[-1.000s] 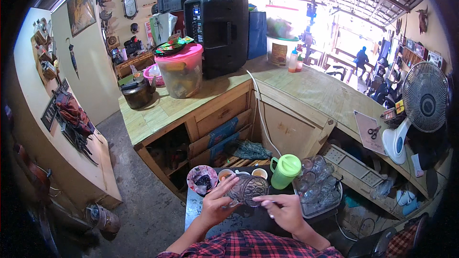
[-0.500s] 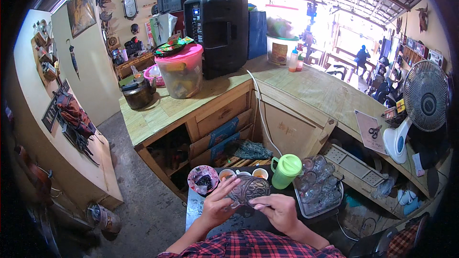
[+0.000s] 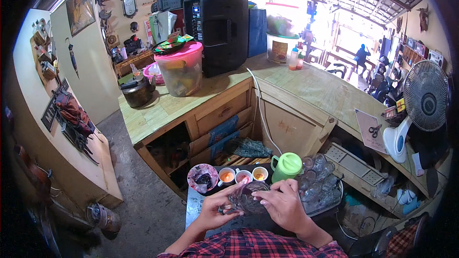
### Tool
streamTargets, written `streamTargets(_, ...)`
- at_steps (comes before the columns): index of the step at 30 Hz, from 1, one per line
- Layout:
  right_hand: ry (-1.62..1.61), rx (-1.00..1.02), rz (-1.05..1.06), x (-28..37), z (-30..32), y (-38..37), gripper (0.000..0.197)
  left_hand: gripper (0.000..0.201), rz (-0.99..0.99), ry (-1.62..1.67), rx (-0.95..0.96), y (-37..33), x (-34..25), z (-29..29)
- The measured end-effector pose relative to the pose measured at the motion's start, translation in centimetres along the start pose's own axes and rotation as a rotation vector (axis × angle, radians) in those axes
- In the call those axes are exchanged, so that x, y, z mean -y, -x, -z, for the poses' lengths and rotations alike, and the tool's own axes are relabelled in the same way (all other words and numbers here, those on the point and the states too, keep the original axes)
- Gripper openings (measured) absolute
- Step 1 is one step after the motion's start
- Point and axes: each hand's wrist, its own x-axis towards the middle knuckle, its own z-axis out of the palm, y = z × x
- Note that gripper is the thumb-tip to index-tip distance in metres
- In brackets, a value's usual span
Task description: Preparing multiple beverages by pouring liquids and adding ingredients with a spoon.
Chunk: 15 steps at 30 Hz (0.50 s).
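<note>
Low at frame centre, just above the plaid sleeves, both hands grip a clear glass jar (image 3: 247,199) over the dark surface (image 3: 193,205). Left hand (image 3: 215,209) wraps its left side, fingers curled under; right hand (image 3: 285,204) clasps the right side w/ fingers spread over the top. Just behind: three small cups (image 3: 243,176) w/ orange and red contents, a round pink-rimmed bowl (image 3: 202,178) to their left, green lidded jug (image 3: 288,166) to the right. Tray of upturned glasses (image 3: 318,184) sits beside the right hand. Wooden counter (image 3: 306,91) beyond, w/ black speaker (image 3: 221,21) and pink-lidded tub (image 3: 180,69).
</note>
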Motion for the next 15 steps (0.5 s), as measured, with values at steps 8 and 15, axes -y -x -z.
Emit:
streamTargets(8, -0.061, 0.082, 0.034, -0.2, 1.7, -0.4, 0.028, 0.043, 0.221, 0.235, 0.009, 1.3, 0.8, 0.4)
streamTargets(15, -0.194, 0.013, 0.023, -0.8, 2.0, -0.3, 0.024, 0.044, 0.245, 0.424, 0.070, 1.3, 0.8, 0.0)
